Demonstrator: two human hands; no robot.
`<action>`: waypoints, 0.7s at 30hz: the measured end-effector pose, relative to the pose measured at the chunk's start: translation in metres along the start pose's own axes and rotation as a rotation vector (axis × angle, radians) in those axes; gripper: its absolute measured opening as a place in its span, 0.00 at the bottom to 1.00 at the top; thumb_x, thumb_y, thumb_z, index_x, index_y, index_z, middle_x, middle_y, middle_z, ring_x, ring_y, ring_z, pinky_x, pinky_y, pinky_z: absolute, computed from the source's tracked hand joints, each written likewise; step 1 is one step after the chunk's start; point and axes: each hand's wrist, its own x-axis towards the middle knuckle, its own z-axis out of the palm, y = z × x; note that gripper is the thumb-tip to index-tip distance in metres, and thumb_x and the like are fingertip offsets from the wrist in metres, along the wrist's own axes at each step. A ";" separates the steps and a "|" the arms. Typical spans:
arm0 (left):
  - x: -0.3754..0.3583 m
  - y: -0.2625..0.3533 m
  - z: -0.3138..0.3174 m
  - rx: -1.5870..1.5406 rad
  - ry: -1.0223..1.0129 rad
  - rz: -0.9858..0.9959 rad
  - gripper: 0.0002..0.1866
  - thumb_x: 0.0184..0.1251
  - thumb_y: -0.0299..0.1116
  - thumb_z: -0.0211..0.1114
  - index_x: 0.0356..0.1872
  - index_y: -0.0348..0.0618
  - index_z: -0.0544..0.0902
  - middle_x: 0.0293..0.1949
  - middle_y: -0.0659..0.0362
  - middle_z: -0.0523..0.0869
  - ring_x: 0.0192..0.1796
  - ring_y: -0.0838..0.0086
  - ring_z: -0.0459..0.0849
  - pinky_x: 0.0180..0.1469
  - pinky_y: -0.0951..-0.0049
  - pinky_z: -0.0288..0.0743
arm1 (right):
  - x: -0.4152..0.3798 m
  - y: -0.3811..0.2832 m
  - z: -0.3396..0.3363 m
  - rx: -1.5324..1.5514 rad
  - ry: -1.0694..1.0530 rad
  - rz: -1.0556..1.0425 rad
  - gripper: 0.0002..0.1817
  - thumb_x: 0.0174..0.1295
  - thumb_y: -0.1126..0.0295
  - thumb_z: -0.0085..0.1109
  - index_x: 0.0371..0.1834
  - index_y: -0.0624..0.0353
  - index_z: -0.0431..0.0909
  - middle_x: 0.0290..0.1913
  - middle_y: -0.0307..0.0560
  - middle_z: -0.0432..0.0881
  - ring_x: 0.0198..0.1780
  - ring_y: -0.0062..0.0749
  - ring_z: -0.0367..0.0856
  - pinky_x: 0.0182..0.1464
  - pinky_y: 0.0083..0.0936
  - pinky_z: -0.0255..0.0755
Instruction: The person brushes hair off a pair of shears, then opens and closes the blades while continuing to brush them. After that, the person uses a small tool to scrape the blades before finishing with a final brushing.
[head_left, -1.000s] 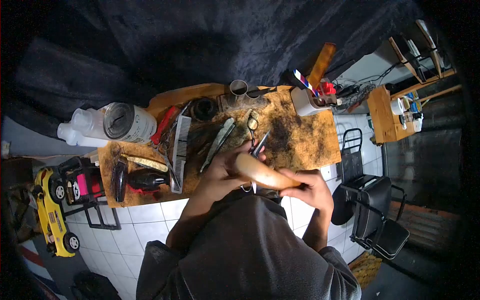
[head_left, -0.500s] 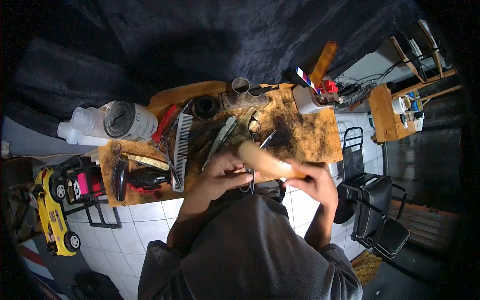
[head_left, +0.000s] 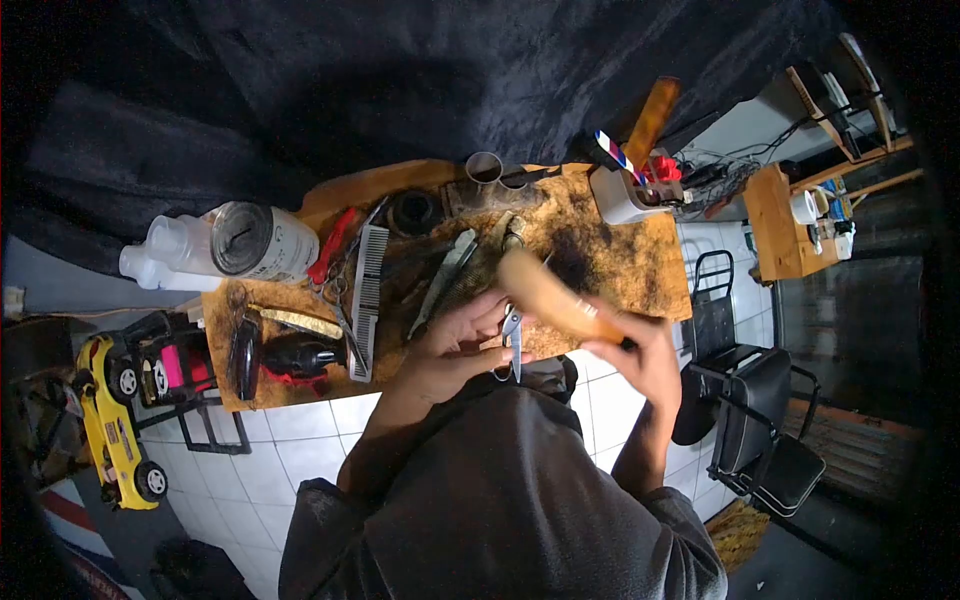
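Observation:
My left hand (head_left: 452,352) is closed on a pair of scissors (head_left: 514,335), with a finger loop showing below the fingers. In my right hand (head_left: 648,352) is a tan wooden brush (head_left: 556,298), gripped at its right end and blurred by motion. The brush's far end reaches up and left over the table, just above the scissors. Its bristles do not show. Beyond my left hand a straight razor (head_left: 448,276) lies on the hair-strewn wooden table (head_left: 645,265). A large white comb (head_left: 369,300) lies farther left.
Black clippers (head_left: 243,352) and another black tool (head_left: 298,356) lie at the table's left. A big can (head_left: 262,243) and clear bottles (head_left: 178,245) stand at the back left. A white container (head_left: 625,195) holds brushes at the back right. A black chair (head_left: 745,400) stands to the right.
The brush and my right hand have shifted slightly right. The scissors in my left hand now show more fully, turned more upright.

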 end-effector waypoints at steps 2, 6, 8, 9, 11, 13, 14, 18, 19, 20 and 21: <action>0.001 0.001 0.000 -0.086 -0.059 -0.014 0.45 0.63 0.13 0.59 0.76 0.38 0.43 0.72 0.45 0.63 0.71 0.60 0.68 0.62 0.63 0.75 | 0.004 -0.005 -0.006 -0.068 0.167 0.203 0.27 0.52 0.67 0.74 0.56 0.66 0.79 0.42 0.59 0.87 0.44 0.27 0.86 0.47 0.25 0.77; 0.000 0.000 0.000 -0.087 -0.072 -0.007 0.45 0.61 0.14 0.60 0.77 0.41 0.45 0.75 0.50 0.59 0.73 0.60 0.64 0.63 0.59 0.75 | 0.003 -0.001 -0.010 0.012 0.216 0.164 0.28 0.51 0.68 0.74 0.56 0.67 0.79 0.44 0.60 0.86 0.47 0.28 0.85 0.50 0.26 0.76; 0.001 -0.003 0.001 -0.153 -0.054 0.026 0.44 0.63 0.13 0.59 0.76 0.37 0.44 0.73 0.45 0.61 0.72 0.61 0.65 0.63 0.65 0.74 | -0.010 0.010 -0.011 0.163 0.011 0.124 0.29 0.49 0.68 0.76 0.56 0.66 0.79 0.46 0.60 0.85 0.51 0.27 0.84 0.53 0.27 0.75; 0.002 -0.008 -0.004 -0.039 -0.080 0.098 0.45 0.62 0.13 0.59 0.76 0.38 0.44 0.73 0.45 0.61 0.72 0.61 0.66 0.63 0.65 0.74 | -0.009 0.003 -0.010 0.171 -0.105 0.033 0.30 0.47 0.66 0.78 0.56 0.63 0.80 0.50 0.58 0.85 0.56 0.31 0.83 0.57 0.28 0.73; 0.005 -0.019 -0.018 0.188 -0.134 0.240 0.45 0.62 0.12 0.59 0.77 0.38 0.43 0.72 0.45 0.62 0.72 0.61 0.66 0.63 0.64 0.74 | 0.004 -0.006 -0.008 0.032 -0.215 -0.255 0.29 0.46 0.70 0.78 0.54 0.64 0.81 0.46 0.54 0.87 0.48 0.29 0.85 0.53 0.24 0.74; -0.003 0.009 -0.003 0.217 -0.114 0.032 0.47 0.62 0.12 0.59 0.77 0.40 0.42 0.72 0.44 0.62 0.71 0.60 0.67 0.63 0.61 0.74 | -0.001 -0.001 -0.002 0.045 -0.099 -0.030 0.27 0.49 0.70 0.76 0.54 0.65 0.81 0.43 0.56 0.87 0.46 0.29 0.85 0.51 0.26 0.75; -0.004 0.008 0.000 0.091 -0.107 0.018 0.47 0.62 0.12 0.60 0.77 0.40 0.42 0.72 0.44 0.62 0.71 0.60 0.68 0.63 0.61 0.74 | 0.000 -0.001 -0.003 0.012 -0.025 0.033 0.27 0.50 0.68 0.75 0.55 0.63 0.80 0.47 0.54 0.86 0.48 0.33 0.86 0.52 0.28 0.76; -0.004 0.005 -0.001 -0.047 -0.104 -0.008 0.47 0.62 0.14 0.60 0.77 0.40 0.42 0.71 0.45 0.64 0.70 0.64 0.69 0.64 0.62 0.74 | 0.008 -0.011 -0.004 0.000 0.215 0.213 0.27 0.53 0.68 0.73 0.56 0.65 0.79 0.46 0.57 0.86 0.48 0.31 0.86 0.53 0.27 0.76; -0.003 0.004 -0.002 -0.045 -0.104 -0.004 0.46 0.62 0.14 0.60 0.77 0.40 0.42 0.71 0.45 0.65 0.70 0.64 0.69 0.64 0.62 0.74 | 0.008 -0.013 -0.005 0.012 0.234 0.194 0.27 0.52 0.68 0.74 0.56 0.65 0.79 0.45 0.56 0.87 0.47 0.30 0.86 0.53 0.26 0.76; -0.002 0.002 -0.004 -0.044 -0.112 -0.003 0.45 0.62 0.14 0.60 0.76 0.39 0.44 0.70 0.45 0.66 0.70 0.64 0.69 0.64 0.62 0.74 | 0.005 -0.010 -0.005 0.030 0.167 0.102 0.27 0.52 0.68 0.75 0.56 0.64 0.80 0.44 0.55 0.87 0.46 0.29 0.86 0.52 0.26 0.76; -0.001 0.000 -0.006 -0.042 -0.120 -0.001 0.44 0.62 0.14 0.60 0.76 0.38 0.46 0.70 0.46 0.66 0.69 0.65 0.70 0.64 0.62 0.74 | 0.000 -0.006 -0.005 0.048 0.098 0.010 0.28 0.51 0.68 0.75 0.56 0.63 0.80 0.44 0.54 0.87 0.46 0.29 0.86 0.52 0.25 0.76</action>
